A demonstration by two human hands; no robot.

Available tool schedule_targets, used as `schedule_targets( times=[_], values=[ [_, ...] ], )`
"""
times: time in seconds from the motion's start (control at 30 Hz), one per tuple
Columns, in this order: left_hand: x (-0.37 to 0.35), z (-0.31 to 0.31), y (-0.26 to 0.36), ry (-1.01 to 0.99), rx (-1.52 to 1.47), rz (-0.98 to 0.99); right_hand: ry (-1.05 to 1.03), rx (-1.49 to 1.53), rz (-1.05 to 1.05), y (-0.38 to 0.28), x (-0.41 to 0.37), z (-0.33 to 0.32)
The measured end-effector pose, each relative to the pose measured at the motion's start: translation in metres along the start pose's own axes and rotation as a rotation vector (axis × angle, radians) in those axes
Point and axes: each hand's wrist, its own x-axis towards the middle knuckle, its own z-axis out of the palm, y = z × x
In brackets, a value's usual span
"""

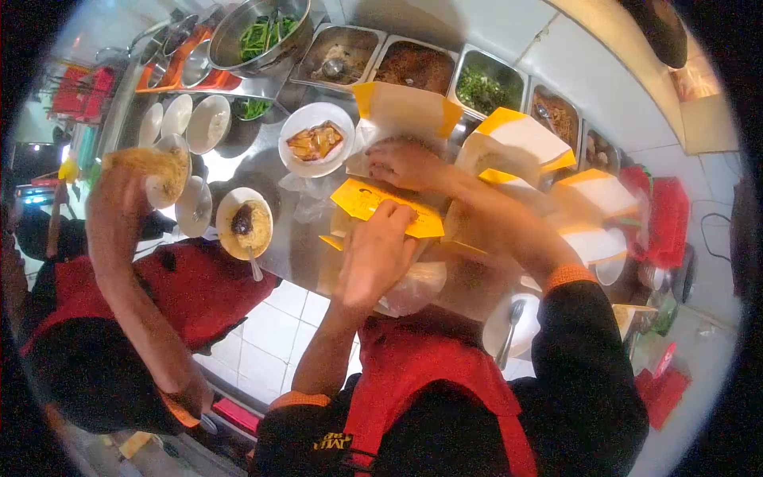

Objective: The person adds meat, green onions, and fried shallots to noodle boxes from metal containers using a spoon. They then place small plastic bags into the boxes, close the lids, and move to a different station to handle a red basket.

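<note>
My left hand (381, 250) grips the yellow front flap of an open takeaway box (358, 200), its fingers bent over the flap. Reaching across behind that flap, my right hand (409, 163) is over the box, with its fingers curled; what they hold, if anything, is hidden. The box's raised back flap (405, 111) stands behind my right hand. Thin clear plastic (310, 195) lies at the box's left side. More open boxes (520, 139) in yellow and white stand to the right of my right forearm.
At left, a co-worker's hand (123, 191) is at a bowl of noodles (163, 171). A noodle bowl with dark topping (245, 226) and a plate of sliced food (318, 141) are nearby. Metal trays (413, 67) line the wall. A bowl with a spoon (520, 326) stands near my right sleeve.
</note>
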Motion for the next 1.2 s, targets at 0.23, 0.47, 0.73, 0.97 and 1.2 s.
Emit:
schedule_targets(
  times=[0.23, 0.47, 0.73, 0.97, 1.2],
  values=[
    [0.002, 0.003, 0.001, 0.012, -0.016, 0.005, 0.010, -0.268, -0.132, -0.002, -0.001, -0.012],
    [0.008, 0.000, -0.001, 0.182, -0.033, 0.115, 0.481, -0.340, -0.284, -0.002, -0.033, -0.019],
    [-0.027, -0.013, 0.019, 0.534, -0.492, 0.128, 0.717, 0.306, 0.026, -0.143, -0.194, -0.137],
    [-0.092, 0.076, 0.080, 0.043, -0.834, 0.369, 0.785, 0.643, 0.393, -0.241, -0.301, 0.016],
    [-0.134, 0.121, 0.094, -0.475, -0.779, 0.545, 1.207, 1.280, 1.037, -0.310, -0.364, 0.082]
  ],
)
